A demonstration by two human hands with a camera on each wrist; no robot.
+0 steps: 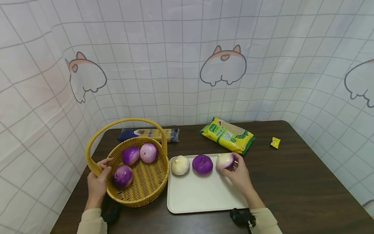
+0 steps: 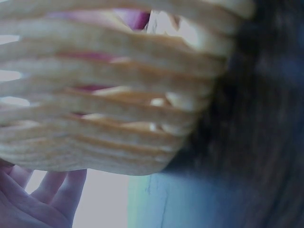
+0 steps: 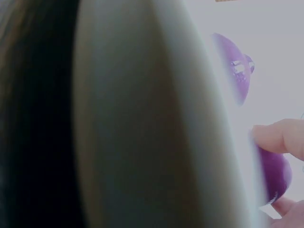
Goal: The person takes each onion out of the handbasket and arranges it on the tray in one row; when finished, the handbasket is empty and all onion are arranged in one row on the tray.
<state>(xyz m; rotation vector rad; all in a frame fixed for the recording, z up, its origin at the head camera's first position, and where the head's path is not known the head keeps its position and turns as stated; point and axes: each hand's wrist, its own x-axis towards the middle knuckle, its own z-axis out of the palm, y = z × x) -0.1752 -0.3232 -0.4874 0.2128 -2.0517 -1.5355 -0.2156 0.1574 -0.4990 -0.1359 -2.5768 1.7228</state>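
A yellow woven basket [image 1: 143, 182] with a tall arched handle stands at the left, three purple onions [image 1: 122, 176] inside it. My left hand [image 1: 97, 180] grips its left side where the handle meets the rim; the left wrist view shows the slatted basket wall [image 2: 95, 104] close up. On a white tray [image 1: 201, 198], a pale onion [image 1: 180, 165] and a deep purple onion [image 1: 202, 164] sit along the far edge. At that edge's right end my right hand [image 1: 241, 174] holds a white-and-purple onion [image 1: 224, 161] between thumb and fingers. The tray's side [image 3: 137, 118] hides much of the right wrist view.
Behind the basket lies a blue-and-yellow pasta packet [image 1: 170, 135]. A green-and-yellow Knorr bag [image 1: 229, 135] lies beyond the tray, and a small yellow wrapped piece [image 1: 275, 142] is farther right. A white gridded curtain [image 1: 175, 65] hangs behind the dark table [image 1: 292, 188].
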